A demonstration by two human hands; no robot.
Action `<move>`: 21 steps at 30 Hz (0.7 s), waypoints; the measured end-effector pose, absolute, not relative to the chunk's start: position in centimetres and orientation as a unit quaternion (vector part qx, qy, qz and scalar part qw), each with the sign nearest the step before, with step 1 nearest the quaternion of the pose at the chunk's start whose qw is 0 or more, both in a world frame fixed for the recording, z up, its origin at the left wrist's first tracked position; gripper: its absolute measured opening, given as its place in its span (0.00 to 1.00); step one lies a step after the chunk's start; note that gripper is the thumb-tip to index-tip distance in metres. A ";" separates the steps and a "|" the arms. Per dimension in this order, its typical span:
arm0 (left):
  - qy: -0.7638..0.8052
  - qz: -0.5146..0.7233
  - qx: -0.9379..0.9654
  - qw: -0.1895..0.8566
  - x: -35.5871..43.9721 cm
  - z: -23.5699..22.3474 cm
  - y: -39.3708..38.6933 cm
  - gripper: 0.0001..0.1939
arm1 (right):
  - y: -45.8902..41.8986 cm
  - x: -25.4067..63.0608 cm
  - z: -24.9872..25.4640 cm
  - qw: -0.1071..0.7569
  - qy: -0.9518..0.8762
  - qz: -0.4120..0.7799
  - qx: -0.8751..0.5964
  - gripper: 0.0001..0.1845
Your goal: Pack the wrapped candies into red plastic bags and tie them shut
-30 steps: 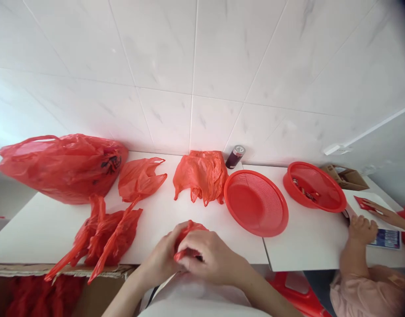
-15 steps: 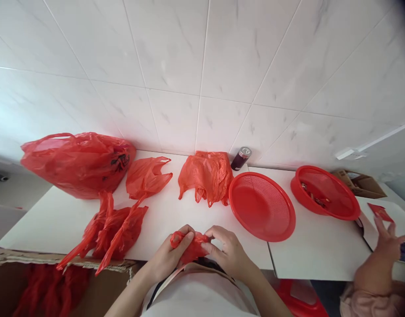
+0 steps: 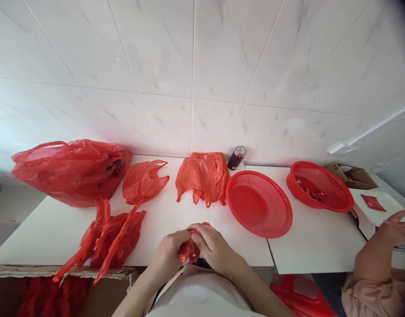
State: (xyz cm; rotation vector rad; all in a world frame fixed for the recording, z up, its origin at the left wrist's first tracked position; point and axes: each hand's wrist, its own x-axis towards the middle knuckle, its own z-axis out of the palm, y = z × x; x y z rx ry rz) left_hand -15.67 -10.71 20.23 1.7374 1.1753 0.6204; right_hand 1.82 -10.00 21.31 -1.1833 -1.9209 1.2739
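Close to my body at the table's front edge, a crumpled red plastic bag (image 3: 185, 252) is bunched between my hands. My left hand (image 3: 171, 252) is closed around its left side. From the right, my right hand (image 3: 211, 247) grips the same bag, its fingers curled over the top and touching the left hand. Most of the bag is hidden by the fingers. Beyond my hands lies a stack of flat red plastic bags (image 3: 204, 176). Several tied red bags (image 3: 118, 237) rest to the left, with one loose red bag (image 3: 144, 180) behind them.
A big full red bag (image 3: 70, 174) stands at the far left, above a cardboard box (image 3: 106, 295) holding red bags. An empty red basket (image 3: 251, 202), a second basket (image 3: 334, 189) with small items, and a dark can (image 3: 237, 157) are rightward. A co-worker's hand (image 3: 395, 229) is far right.
My hands have come together and gathered the bag into a tighter bunch. The co-worker's hand has left the red packet, which now lies on the white tray.
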 end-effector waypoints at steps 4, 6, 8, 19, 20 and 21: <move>0.513 0.334 0.696 0.374 -15.4 19.3 -10.9 0.08 | -10.1 1.9 20.4 0.267 -0.621 0.612 -0.410 0.20; 0.522 0.343 0.696 0.355 -15.5 19.5 -10.8 0.10 | -10.2 2.1 20.2 0.266 -0.580 0.669 -0.381 0.20; 0.514 0.326 0.707 0.359 -15.6 19.7 -10.6 0.13 | -10.2 2.3 20.2 0.291 -0.565 0.668 -0.388 0.19; 0.543 0.239 0.654 0.470 -19.2 19.0 -10.9 0.21 | -7.0 4.7 17.2 0.408 -0.479 0.587 -0.510 0.24; 0.549 0.232 0.646 0.478 -19.8 19.1 -11.1 0.21 | -6.2 5.6 16.4 0.422 -0.440 0.601 -0.517 0.25; 0.552 0.223 0.639 0.488 -20.3 19.1 -11.3 0.21 | -5.4 6.5 15.6 0.432 -0.410 0.606 -0.527 0.26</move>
